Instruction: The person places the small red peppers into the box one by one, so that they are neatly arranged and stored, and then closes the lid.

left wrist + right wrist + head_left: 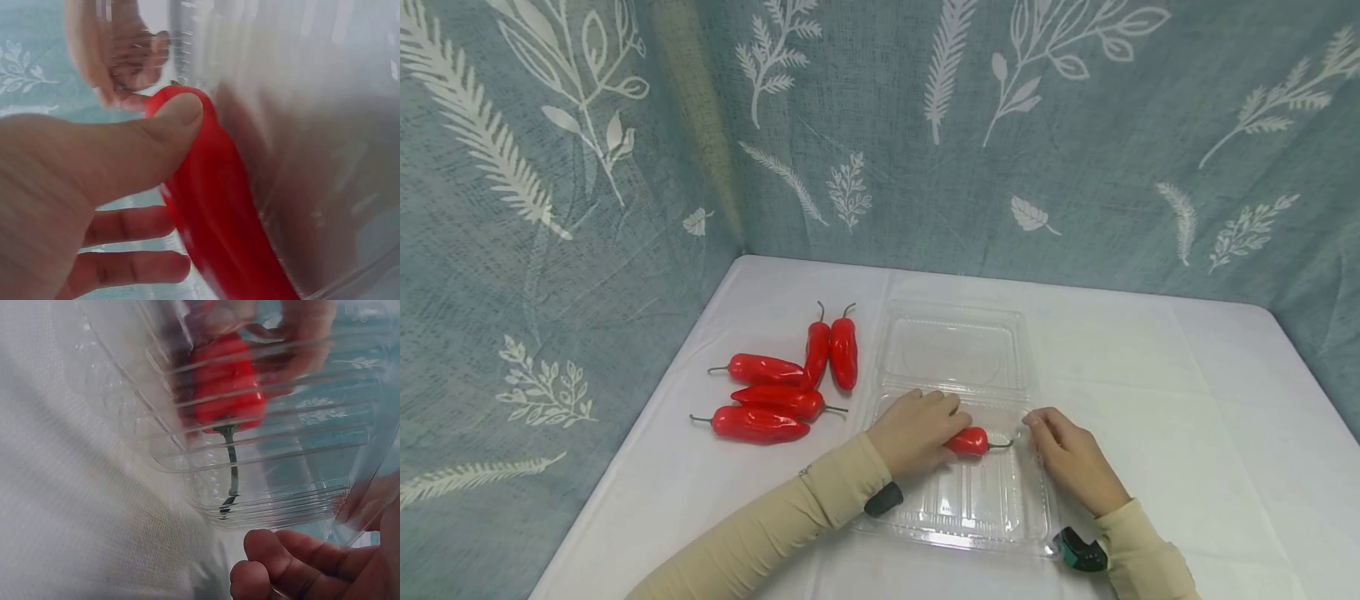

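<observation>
My left hand [917, 429] reaches into a clear plastic clamshell container [970, 533] and holds a red chili pepper [970, 442]. In the left wrist view, the thumb presses on the pepper [219, 194] near its stem end, with two fingers stretched out beneath. The pepper's green stem [231, 462] points toward the container's right wall, seen through the plastic in the right wrist view. At that right side, my right hand [1075, 458] grips the rim with thumb and fingertips, its fingers [294, 562] bent outside the wall.
Several more red peppers [760, 425] lie in a loose group on the white table [1187, 417], left of the container. The container's lid [951, 350] lies folded back, away from me. Patterned blue-green cloth [925, 208] hangs behind the table and along its left side.
</observation>
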### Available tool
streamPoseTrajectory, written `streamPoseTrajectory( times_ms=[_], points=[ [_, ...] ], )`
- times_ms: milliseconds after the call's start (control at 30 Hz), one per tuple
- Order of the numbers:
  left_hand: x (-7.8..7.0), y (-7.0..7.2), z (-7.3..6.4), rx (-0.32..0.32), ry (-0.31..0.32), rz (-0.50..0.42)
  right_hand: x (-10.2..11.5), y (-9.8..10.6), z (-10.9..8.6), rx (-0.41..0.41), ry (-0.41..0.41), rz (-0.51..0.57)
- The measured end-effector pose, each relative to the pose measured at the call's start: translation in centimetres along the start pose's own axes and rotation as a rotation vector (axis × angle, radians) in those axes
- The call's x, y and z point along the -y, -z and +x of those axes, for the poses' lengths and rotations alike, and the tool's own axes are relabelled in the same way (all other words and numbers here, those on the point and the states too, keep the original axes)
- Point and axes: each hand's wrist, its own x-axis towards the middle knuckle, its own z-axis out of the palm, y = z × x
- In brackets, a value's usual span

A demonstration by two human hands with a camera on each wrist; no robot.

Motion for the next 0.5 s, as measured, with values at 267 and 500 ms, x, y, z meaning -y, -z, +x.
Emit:
streamPoseTrajectory(
  times_ms=[267,500],
  points=[
    [0.5,1.7,0.2,-0.049,-0.036,-0.097,0.0,0.1,0.1,0.014,-0.004,0.008],
    [1.9,5.1,-1.0,-0.086,0.038,-0.182,0.0,-0.1,0.1,0.004,-0.009,0.013]
  ],
)
